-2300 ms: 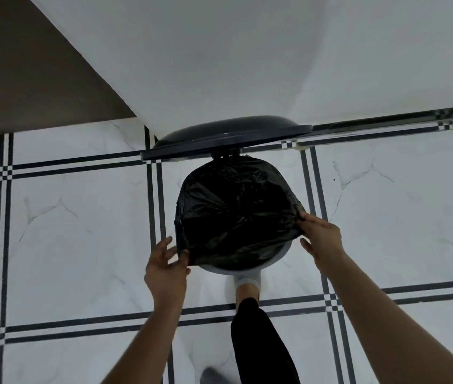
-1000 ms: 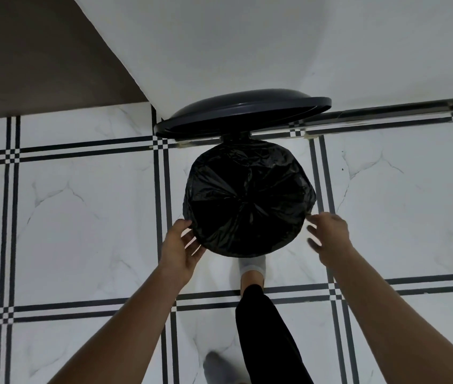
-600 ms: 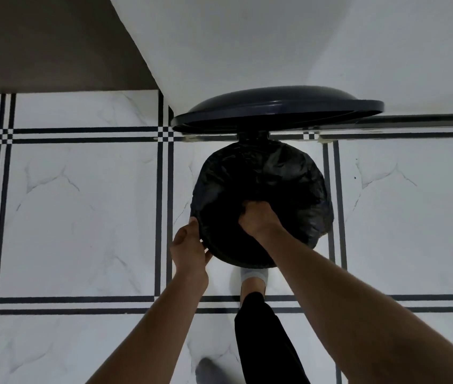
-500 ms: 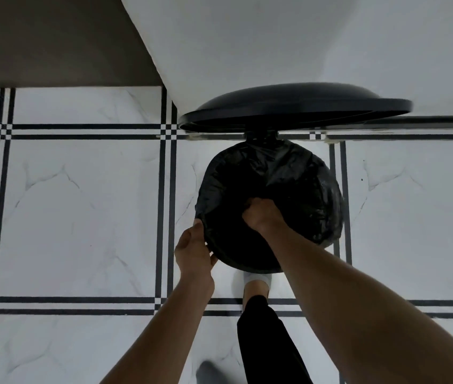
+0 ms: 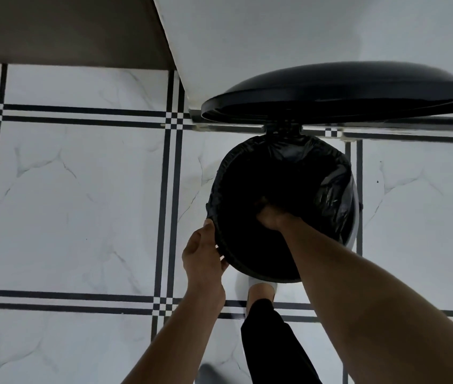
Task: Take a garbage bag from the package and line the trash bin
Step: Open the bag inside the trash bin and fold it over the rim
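1. The trash bin [image 5: 354, 231], round and pale-walled, stood on the floor [image 5: 67, 203] beside the white wall [image 5: 275, 37], where the wall met the tiles.
2. Its dark lid [image 5: 344, 90] stood raised on the hinge at the far edge of the bin, tilted back toward the wall.
3. A black garbage bag [image 5: 328, 189] lined the bin; its edge was folded outward over the rim all round, and crumpled plastic showed along the right inner side.
4. The left hand [image 5: 203, 259] held the near-left edge of the rim, its fingers curled round the folded bag edge with the thumb on the outside.
5. The right hand [image 5: 271, 216] reached down into the mouth of the bin against the bag's inner surface; the interior was too dark to tell whether its fingers were spread, pressed together or pinching the plastic.
6. A foot in a white sock [image 5: 261, 288] was set at the near base of the bin, below a black trouser leg [image 5: 272, 342].
7. The floor was of white marble-patterned tiles crossed by double black lines, with small chequered squares at the crossings.
8. A brown surface [image 5: 61, 26] filled the upper left corner, left of the wall.
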Available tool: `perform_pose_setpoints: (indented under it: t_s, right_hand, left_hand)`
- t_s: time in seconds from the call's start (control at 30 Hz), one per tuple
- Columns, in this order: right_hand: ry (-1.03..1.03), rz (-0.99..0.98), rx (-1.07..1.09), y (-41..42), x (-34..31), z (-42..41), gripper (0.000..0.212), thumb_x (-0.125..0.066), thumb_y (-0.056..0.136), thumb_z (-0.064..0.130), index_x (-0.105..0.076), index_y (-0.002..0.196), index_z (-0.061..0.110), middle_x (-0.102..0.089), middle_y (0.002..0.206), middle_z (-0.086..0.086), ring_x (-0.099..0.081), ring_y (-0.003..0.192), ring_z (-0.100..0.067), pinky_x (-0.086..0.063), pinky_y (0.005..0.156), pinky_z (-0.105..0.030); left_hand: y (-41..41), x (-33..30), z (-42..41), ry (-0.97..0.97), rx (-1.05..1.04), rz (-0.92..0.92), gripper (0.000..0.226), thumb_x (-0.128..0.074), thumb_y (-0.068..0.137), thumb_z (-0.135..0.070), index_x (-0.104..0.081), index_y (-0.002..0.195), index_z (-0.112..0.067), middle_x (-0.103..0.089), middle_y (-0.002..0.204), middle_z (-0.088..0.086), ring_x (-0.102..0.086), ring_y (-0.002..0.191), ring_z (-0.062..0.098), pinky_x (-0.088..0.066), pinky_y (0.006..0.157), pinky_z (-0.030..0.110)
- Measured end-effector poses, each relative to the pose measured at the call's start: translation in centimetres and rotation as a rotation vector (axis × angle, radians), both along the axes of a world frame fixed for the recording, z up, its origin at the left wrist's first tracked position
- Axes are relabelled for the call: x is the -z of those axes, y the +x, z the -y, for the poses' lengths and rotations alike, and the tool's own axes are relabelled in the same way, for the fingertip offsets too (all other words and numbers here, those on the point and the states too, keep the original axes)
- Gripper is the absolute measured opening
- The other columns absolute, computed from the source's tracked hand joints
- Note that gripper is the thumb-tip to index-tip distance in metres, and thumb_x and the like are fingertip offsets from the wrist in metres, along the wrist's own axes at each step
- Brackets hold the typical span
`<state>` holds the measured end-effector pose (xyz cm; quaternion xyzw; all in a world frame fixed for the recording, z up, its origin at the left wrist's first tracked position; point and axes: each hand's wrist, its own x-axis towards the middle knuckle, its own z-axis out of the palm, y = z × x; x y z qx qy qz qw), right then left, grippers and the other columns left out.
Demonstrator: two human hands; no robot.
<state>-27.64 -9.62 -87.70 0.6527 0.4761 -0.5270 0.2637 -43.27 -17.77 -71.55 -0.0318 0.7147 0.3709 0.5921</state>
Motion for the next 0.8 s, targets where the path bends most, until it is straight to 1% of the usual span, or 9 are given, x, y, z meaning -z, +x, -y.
perform_pose_setpoints:
  t_s: [0.13,0.17,0.3,0.43,0.5,0.57,0.63,0.73,0.8]
  right_hand:
    - [0.116,0.036,0.101,0.3,-0.6,-0.3,0.057,-0.052,0.102,0.036,-0.044,0.151,0.008,-0.046,0.155,-0.017,-0.046,0.140,-0.036,-0.037,0.112,-0.036]
    - [0.135,0.049,0.076,0.6,-0.8,-0.2,0.057,-0.052,0.102,0.037,-0.045,0.151,0.008,-0.045,0.156,-0.017,-0.046,0.141,-0.035,-0.037,0.112,-0.035]
    - [0.048,-0.010,-0.008,1.6,-1.2,0.1,0.056,-0.042,0.107,0.043,-0.039,0.154,0.013,-0.038,0.161,-0.015,-0.039,0.145,-0.035,-0.033,0.117,-0.038]
    - [0.033,-0.095,0.124,1.6,-3.0,0.6,0.052,-0.042,0.109,0.038,-0.039,0.154,0.012,-0.039,0.159,-0.016,-0.041,0.143,-0.036,-0.034,0.116,-0.040]
    - [0.066,-0.116,0.147,1.3,-4.2,0.6,0.047,-0.043,0.108,0.033,-0.047,0.149,0.010,-0.046,0.154,-0.017,-0.046,0.139,-0.034,-0.036,0.116,-0.039]
    - [0.106,-0.077,0.091,1.1,-6.5,1.0,0.040,-0.046,0.105,0.027,-0.061,0.135,0.006,-0.059,0.140,-0.020,-0.056,0.128,-0.034,-0.044,0.105,-0.033]
    - [0.270,-0.059,0.021,1.6,-9.1,2.3,0.032,-0.051,0.098,0.020,-0.071,0.119,0.006,-0.070,0.123,-0.015,-0.065,0.114,-0.030,-0.049,0.093,-0.028]
    - [0.863,-0.028,0.049,3.4,-14.3,6.0,0.029,-0.060,0.087,0.011,-0.078,0.109,0.012,-0.075,0.114,-0.003,-0.063,0.112,-0.024,-0.055,0.092,-0.030]
    - [1.160,0.107,0.022,5.1,-16.5,7.9,0.031,-0.066,0.080,0.002,-0.079,0.107,0.010,-0.072,0.117,-0.003,-0.057,0.114,-0.029,-0.056,0.088,-0.037]
  left_hand:
    - [-0.1,0.4,0.1,0.018,-0.003,0.003,0.019,-0.059,0.103,-0.034,-0.074,0.093,-0.024,-0.079,0.103,0.003,-0.076,0.097,0.024,-0.060,0.065,0.029]
    - [-0.1,0.4,0.1,0.020,-0.003,0.002,0.020,-0.059,0.103,-0.033,-0.074,0.092,-0.025,-0.079,0.103,0.003,-0.076,0.097,0.024,-0.060,0.063,0.028]
    - [0.0,0.6,0.0,0.018,0.006,-0.012,0.020,-0.060,0.102,-0.033,-0.074,0.089,-0.026,-0.079,0.099,0.002,-0.076,0.096,0.024,-0.060,0.063,0.028]
    - [-0.1,0.8,0.0,0.001,0.023,-0.018,0.019,-0.058,0.103,-0.033,-0.075,0.098,-0.026,-0.078,0.106,0.002,-0.074,0.101,0.024,-0.061,0.073,0.034]
    - [-0.1,0.9,-0.1,-0.019,0.031,-0.018,0.019,-0.058,0.103,-0.032,-0.075,0.106,-0.025,-0.077,0.111,0.002,-0.073,0.105,0.025,-0.061,0.082,0.038]
    - [-0.1,0.7,-0.2,-0.039,0.033,-0.018,0.021,-0.059,0.103,-0.032,-0.075,0.113,-0.024,-0.077,0.113,0.001,-0.072,0.108,0.024,-0.061,0.088,0.042]
    - [-0.3,0.3,-0.3,-0.051,0.054,0.004,0.022,-0.057,0.104,-0.032,-0.073,0.117,-0.026,-0.076,0.115,0.001,-0.071,0.109,0.024,-0.059,0.094,0.045]
    - [-0.7,-0.1,-0.3,-0.064,0.087,0.033,0.022,-0.052,0.106,-0.029,-0.069,0.121,-0.025,-0.075,0.117,0.004,-0.070,0.110,0.027,-0.059,0.092,0.043]
    - [-1.0,-0.1,-0.3,-0.070,0.105,0.021,0.022,-0.054,0.105,-0.025,-0.069,0.121,-0.022,-0.076,0.116,0.006,-0.071,0.108,0.028,-0.060,0.088,0.041]
